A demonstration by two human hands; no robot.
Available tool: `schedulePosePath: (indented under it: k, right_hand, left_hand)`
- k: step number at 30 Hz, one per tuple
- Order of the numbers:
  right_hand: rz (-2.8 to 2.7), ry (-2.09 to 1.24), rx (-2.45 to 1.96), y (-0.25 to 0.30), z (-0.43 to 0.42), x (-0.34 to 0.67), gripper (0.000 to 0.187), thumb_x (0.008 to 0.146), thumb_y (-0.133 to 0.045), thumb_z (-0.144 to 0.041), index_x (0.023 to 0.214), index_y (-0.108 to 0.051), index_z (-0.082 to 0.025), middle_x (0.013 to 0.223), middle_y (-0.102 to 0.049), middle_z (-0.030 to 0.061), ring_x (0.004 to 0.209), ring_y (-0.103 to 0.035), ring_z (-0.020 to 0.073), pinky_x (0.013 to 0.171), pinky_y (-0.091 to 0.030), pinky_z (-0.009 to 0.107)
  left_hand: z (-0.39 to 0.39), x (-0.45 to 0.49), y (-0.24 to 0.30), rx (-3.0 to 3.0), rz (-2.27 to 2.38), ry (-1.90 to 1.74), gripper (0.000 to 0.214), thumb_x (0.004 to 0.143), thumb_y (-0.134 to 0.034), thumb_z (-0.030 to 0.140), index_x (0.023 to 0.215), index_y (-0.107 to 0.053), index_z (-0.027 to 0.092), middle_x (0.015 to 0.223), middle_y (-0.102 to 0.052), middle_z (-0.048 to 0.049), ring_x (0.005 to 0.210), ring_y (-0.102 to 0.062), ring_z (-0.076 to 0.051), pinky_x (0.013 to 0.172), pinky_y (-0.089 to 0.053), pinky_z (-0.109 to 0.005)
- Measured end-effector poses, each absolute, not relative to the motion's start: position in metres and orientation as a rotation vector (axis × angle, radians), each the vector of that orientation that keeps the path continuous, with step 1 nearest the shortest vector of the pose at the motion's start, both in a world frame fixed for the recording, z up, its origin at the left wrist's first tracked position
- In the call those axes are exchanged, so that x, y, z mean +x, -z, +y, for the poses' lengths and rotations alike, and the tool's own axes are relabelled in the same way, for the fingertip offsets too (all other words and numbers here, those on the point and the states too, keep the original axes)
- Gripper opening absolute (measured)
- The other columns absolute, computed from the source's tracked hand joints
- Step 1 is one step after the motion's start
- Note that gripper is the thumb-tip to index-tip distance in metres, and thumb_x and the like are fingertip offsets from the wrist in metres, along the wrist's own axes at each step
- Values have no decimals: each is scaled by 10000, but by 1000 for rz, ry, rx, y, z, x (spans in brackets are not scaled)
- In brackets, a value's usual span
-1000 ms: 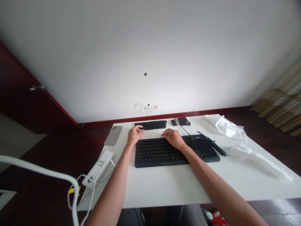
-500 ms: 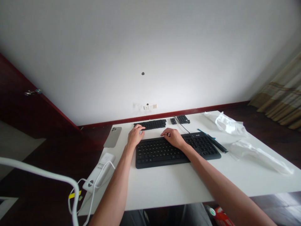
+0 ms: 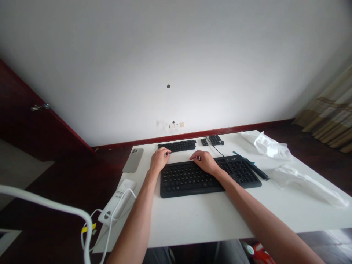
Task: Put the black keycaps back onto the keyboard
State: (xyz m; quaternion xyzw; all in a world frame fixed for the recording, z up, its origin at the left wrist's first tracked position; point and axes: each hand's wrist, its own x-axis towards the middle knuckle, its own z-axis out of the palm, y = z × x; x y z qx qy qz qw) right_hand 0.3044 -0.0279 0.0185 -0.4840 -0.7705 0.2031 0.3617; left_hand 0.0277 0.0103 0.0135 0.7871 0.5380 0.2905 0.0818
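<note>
A black keyboard (image 3: 192, 183) lies on the white table in front of me. Behind it, a block of loose black keycaps (image 3: 181, 146) is laid out in rows. My left hand (image 3: 160, 158) is at the near left end of these rows, thumb and fingers pinched on a small black keycap (image 3: 168, 152). Over the keyboard's upper edge, my right hand (image 3: 203, 161) has its fingers curled together; whatever may be between the fingertips is hidden. Farther right sit two smaller groups of keycaps (image 3: 216, 140).
A grey phone (image 3: 133, 160) and a white power strip (image 3: 117, 201) with a looping white cable line the left side. To the right are a dark slim tool (image 3: 257, 170) with blue parts and two crumpled white plastic bags (image 3: 269, 146). A wall (image 3: 176, 55) stands beyond the table.
My left hand has drawn back slightly from the keycap rows, and a black keycap now shows at its fingertips. My right hand stays nearly in place. The whole view has shifted a little.
</note>
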Motion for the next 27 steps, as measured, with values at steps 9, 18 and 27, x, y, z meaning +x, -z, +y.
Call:
schedulePosePath:
  k: [9, 18, 27]
  right_hand:
    - [-1980, -532, -1251, -17, -28, 305, 268, 834, -570, -95, 873, -806, -217, 950, -765, 32, 753, -638, 167, 784, -509, 304]
    - [-1961, -509, -1240, -23, -32, 301, 276, 837, -555, -96, 894, -799, -210, 958, -763, 37, 756, -635, 160, 760, -505, 294]
    - [-1828, -636, -1099, -28, -44, 283, 192, 928, -607, -299, 1024, -739, -197, 966, -763, 44, 806, -673, 176, 746, -550, 302]
  left_hand:
    - [4, 24, -11, 2248, 1784, -850, 217, 889, -654, 189, 1060, -750, 280, 1118, -708, -40, 1040, -677, -216, 941, -524, -334]
    - [-1, 32, -23, 2193, 1601, -952, 206, 870, -650, 154, 1028, -737, 253, 1044, -721, -20, 749, -598, -143, 800, -506, -290]
    - [-38, 90, -46, 2452, 1089, -1065, 501, 877, -592, 73, 1331, -611, 283, 1103, -677, -20, 998, -640, -164, 928, -536, -293]
